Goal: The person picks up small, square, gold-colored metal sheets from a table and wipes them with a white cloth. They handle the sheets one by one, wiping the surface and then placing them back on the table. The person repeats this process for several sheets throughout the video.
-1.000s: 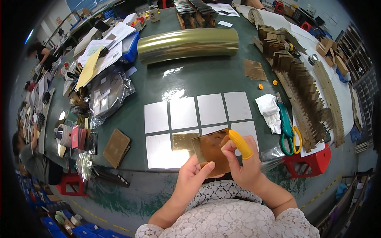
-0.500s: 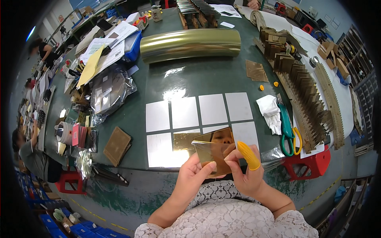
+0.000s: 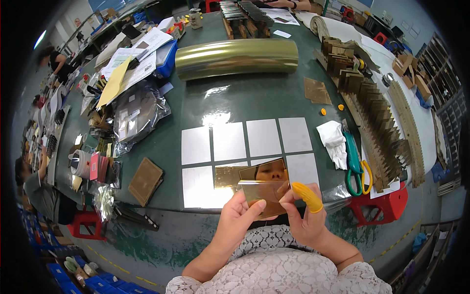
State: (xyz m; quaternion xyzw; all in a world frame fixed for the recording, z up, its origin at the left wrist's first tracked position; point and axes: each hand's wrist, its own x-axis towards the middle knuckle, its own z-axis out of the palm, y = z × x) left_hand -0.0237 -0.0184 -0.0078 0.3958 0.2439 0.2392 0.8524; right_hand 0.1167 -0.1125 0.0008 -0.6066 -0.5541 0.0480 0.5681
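Observation:
My left hand [image 3: 241,211] is closed on the lower left of a shiny gold mirror plate [image 3: 267,171], its thumb pressed on the front. A thin see-through film [image 3: 257,191] lies over the plate's lower part, its upper edge a pale line running across. My right hand [image 3: 306,210], with a yellow finger cot [image 3: 307,197] on one finger, pinches at the right side of the film; the fingertips partly hide the contact. Under the held plate, several white rectangular sheets [image 3: 228,140] lie in two rows, beside another gold plate [image 3: 226,176].
A gold film roll [image 3: 237,58] lies across the green table [image 3: 196,105]. Green-handled scissors [image 3: 353,157], a white cloth [image 3: 332,142] and slotted wooden racks [image 3: 367,108] are at right. Brown plates [image 3: 146,181], papers [image 3: 142,68] and bagged sheets [image 3: 139,115] lie at left.
The film's upper edge sits slightly lower on the plate and runs more level. My right hand has shifted slightly down. At the far edge, more of another person's arms shows.

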